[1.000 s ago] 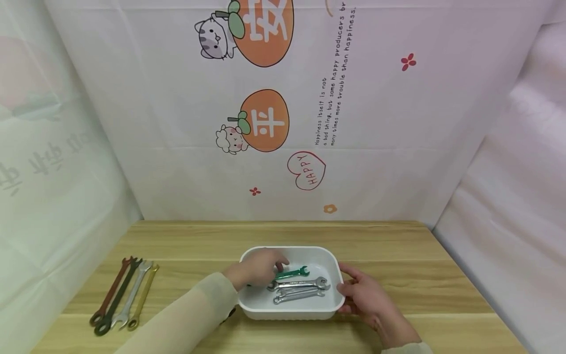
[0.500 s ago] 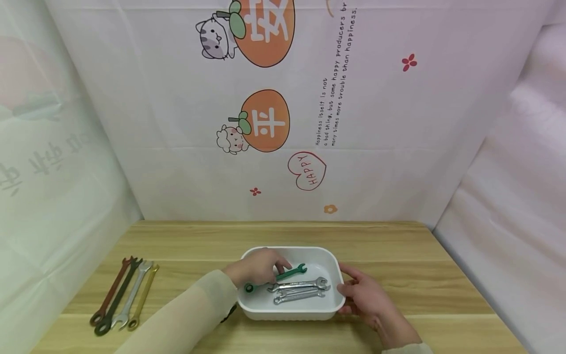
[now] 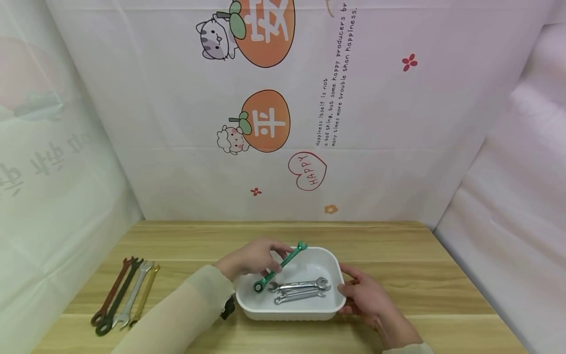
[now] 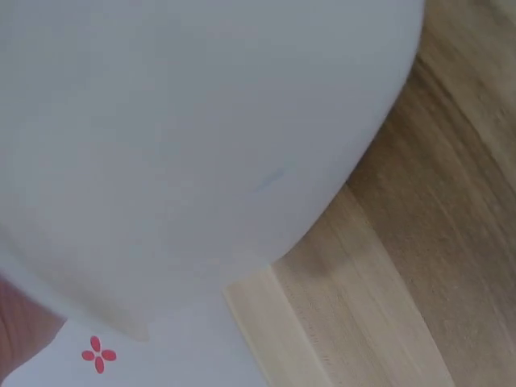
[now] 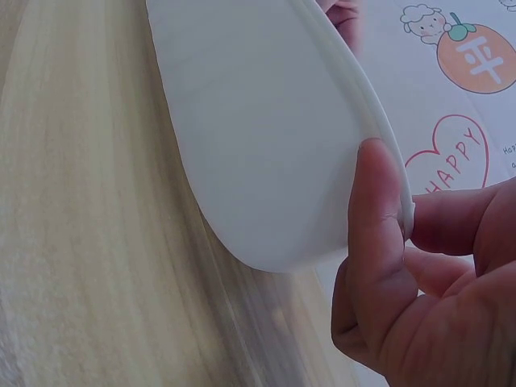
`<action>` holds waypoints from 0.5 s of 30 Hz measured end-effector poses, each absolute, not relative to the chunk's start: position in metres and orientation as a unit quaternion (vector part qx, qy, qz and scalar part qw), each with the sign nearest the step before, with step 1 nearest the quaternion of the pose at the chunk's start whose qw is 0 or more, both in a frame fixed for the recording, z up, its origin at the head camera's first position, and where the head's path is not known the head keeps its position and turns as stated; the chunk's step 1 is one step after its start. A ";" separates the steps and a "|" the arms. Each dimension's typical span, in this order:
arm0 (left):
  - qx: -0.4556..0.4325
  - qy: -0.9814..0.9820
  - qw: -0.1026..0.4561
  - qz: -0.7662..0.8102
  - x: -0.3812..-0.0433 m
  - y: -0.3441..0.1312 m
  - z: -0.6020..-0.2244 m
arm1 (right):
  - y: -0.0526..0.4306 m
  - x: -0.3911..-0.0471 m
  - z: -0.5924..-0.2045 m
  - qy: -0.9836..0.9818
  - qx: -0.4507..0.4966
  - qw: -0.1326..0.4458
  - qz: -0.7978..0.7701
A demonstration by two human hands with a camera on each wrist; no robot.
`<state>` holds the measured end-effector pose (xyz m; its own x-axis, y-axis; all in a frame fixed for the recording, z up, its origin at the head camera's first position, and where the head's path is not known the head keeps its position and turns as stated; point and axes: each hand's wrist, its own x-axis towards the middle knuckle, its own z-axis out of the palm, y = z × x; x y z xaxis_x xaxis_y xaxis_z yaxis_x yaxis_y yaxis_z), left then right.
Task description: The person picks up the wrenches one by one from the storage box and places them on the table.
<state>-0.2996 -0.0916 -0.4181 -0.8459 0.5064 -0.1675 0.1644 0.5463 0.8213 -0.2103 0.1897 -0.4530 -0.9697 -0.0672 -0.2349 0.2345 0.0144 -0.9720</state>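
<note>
My left hand pinches a green combination wrench between thumb and fingers. The wrench slants over the left part of a white plastic bin, its ring end low and its open end near the back rim. Several silver wrenches lie together on the bin floor. At the bin's right end, my right hand grips the rim; the right wrist view shows the thumb on the outer wall. The bin's outer wall fills most of the left wrist view, where only a bit of hand shows.
On the wooden table's left side, a red wrench, a black wrench, a silver wrench and a gold wrench lie side by side. A printed white cloth hangs behind the table, with plain sheets at both sides.
The green wrench has come up off the bin floor in my left hand and now tilts more steeply. My left hand has risen slightly; the right hand stays at the rim.
</note>
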 end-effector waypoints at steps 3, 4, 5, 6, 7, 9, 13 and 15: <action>0.180 0.840 0.200 0.471 -0.301 -0.095 -0.416 | 0.190 -0.210 -0.453 0.703 0.062 0.107 -0.700; 0.174 0.834 0.201 0.484 -0.301 -0.096 -0.415 | 0.190 -0.211 -0.453 0.704 0.062 0.107 -0.699; 0.168 0.827 0.201 0.497 -0.301 -0.098 -0.414 | 0.190 -0.210 -0.453 0.704 0.062 0.107 -0.699; 0.161 0.820 0.199 0.511 -0.302 -0.099 -0.413 | 0.190 -0.211 -0.453 0.704 0.063 0.107 -0.699; 0.154 0.814 0.198 0.524 -0.302 -0.101 -0.413 | 0.190 -0.210 -0.453 0.704 0.063 0.107 -0.699; 0.137 0.803 0.192 0.547 -0.302 -0.106 -0.411 | 0.190 -0.210 -0.453 0.704 0.063 0.107 -0.699; 0.103 0.794 0.159 0.578 -0.303 -0.119 -0.406 | 0.190 -0.210 -0.454 0.703 0.063 0.108 -0.700; 0.087 0.790 0.140 0.591 -0.304 -0.126 -0.405 | 0.190 -0.211 -0.455 0.703 0.062 0.109 -0.700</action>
